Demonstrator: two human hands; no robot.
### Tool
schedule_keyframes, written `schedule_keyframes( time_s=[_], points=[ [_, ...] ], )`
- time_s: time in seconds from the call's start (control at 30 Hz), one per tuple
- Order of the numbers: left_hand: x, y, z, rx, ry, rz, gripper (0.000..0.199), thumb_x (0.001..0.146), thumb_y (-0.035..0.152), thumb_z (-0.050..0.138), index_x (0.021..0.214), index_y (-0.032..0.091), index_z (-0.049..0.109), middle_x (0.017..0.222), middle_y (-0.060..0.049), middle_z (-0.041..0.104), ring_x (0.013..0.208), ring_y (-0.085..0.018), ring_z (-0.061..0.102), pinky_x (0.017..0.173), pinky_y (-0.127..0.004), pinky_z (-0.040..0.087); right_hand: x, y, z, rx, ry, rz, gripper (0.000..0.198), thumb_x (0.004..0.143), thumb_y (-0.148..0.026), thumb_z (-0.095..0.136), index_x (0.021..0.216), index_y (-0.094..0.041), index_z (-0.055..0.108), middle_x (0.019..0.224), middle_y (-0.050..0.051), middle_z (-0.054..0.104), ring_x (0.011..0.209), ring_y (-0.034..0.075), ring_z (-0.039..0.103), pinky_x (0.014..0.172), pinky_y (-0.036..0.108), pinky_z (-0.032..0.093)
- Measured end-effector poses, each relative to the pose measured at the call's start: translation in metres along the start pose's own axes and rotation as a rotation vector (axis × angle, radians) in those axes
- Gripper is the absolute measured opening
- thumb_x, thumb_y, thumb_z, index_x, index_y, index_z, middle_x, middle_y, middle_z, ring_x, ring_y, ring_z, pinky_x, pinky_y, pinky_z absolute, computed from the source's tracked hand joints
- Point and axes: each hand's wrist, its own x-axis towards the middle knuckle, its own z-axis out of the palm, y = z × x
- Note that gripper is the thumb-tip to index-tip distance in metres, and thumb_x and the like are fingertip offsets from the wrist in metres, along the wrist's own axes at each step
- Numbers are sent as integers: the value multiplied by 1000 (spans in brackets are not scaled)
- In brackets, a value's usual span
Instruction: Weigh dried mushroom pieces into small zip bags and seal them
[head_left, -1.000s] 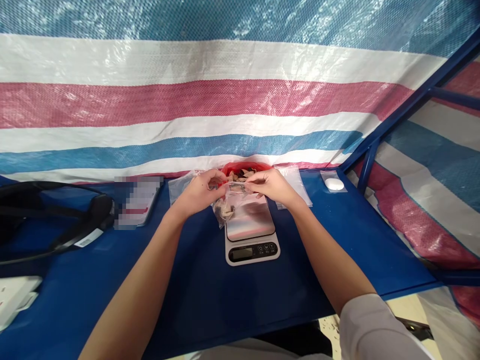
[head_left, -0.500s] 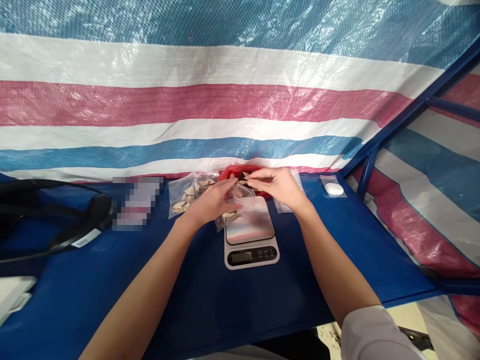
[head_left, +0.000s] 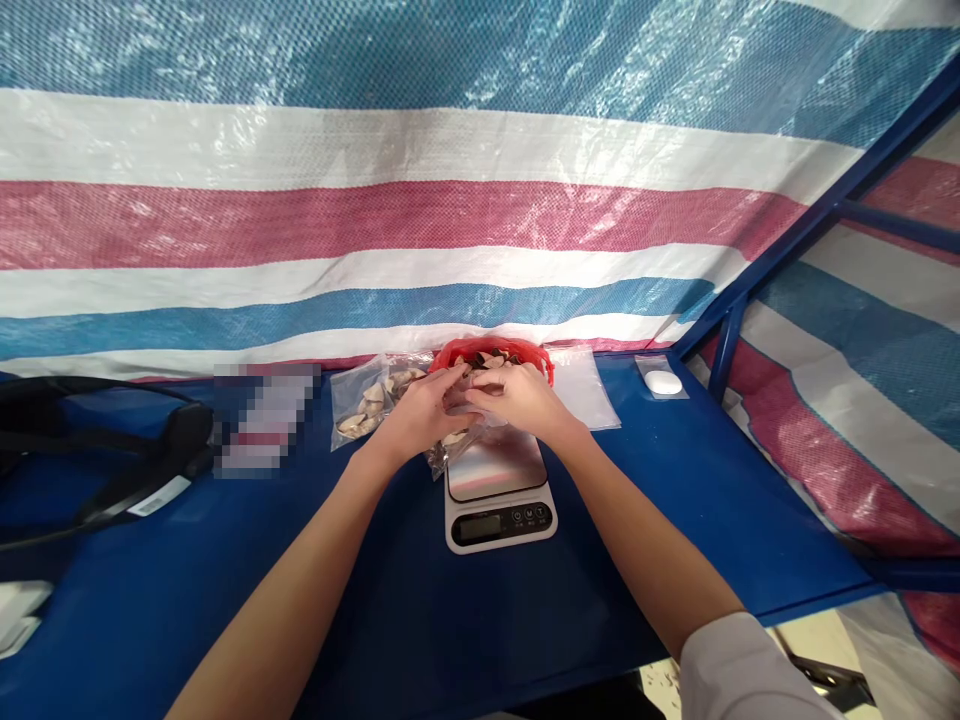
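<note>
My left hand (head_left: 429,408) grips the edge of a clear plastic bag (head_left: 452,447) above the left side of a white kitchen scale (head_left: 501,505). A few pale brown pieces show inside that bag. My right hand (head_left: 521,400) is closed at the bag's mouth, its fingertips close to the left hand's; whatever sits between them is hidden. Behind the hands lies an open red plastic bag (head_left: 536,355) of brown, shell-like dried pieces (head_left: 491,360). To the left, a clear zip bag (head_left: 371,400) filled with similar pale pieces lies flat.
Flat clear bags (head_left: 585,390) lie right of the red bag. A white earbud case (head_left: 664,382) rests farther right. At left are a black headset (head_left: 176,440) and a white object (head_left: 19,610). A striped tarp (head_left: 420,215) hangs behind the blue table (head_left: 630,600).
My right hand has moved left and down from the red bag to the clear bag's mouth. The left hand stays on the clear bag. The view has shifted slightly.
</note>
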Motion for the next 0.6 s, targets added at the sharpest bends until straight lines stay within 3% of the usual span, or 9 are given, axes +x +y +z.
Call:
schedule_keyframes(
  time_s=[0.1,0.17,0.27,0.37,0.47,0.6],
  points=[
    [-1,3,-8,2,-28,-29,66,76,47,77,134,20,63,115,-10,72,101,-29,68,91,-38,52,1,8,-1,171,-4,-46,16,83,-21,68,75,-26,81,75,0,75,88,22,69,90,36,51],
    [-1,6,-15,26,-84,-69,60,76,51,76,127,21,67,98,-6,72,86,-25,67,79,-34,51,1,10,-6,291,-17,-61,13,83,-24,69,77,-25,81,79,0,76,85,21,70,95,38,51],
    [-1,9,-27,56,-186,-128,48,76,56,75,107,20,74,76,-1,65,66,-18,58,61,-29,44,-1,9,-17,412,-42,6,14,84,-32,71,84,-22,81,78,1,75,70,18,67,80,35,55],
    [-2,7,-37,44,-242,-127,39,76,57,73,90,21,75,72,0,65,63,-17,55,57,-27,40,-3,10,-28,489,-26,49,22,84,-40,73,92,-21,81,75,1,74,61,16,64,63,30,54],
    [-4,2,-45,-10,-209,-146,38,75,55,74,93,22,75,79,0,70,67,-18,59,60,-27,43,-3,17,-33,562,54,37,26,80,-44,77,92,-21,81,82,3,77,70,17,68,65,30,56],
    [-8,-4,-48,-173,-51,-223,44,72,55,77,97,20,74,90,-4,74,78,-22,66,69,-31,52,0,28,-31,668,108,56,30,76,-49,80,87,-21,80,83,4,77,73,18,69,70,31,58]
  ],
)
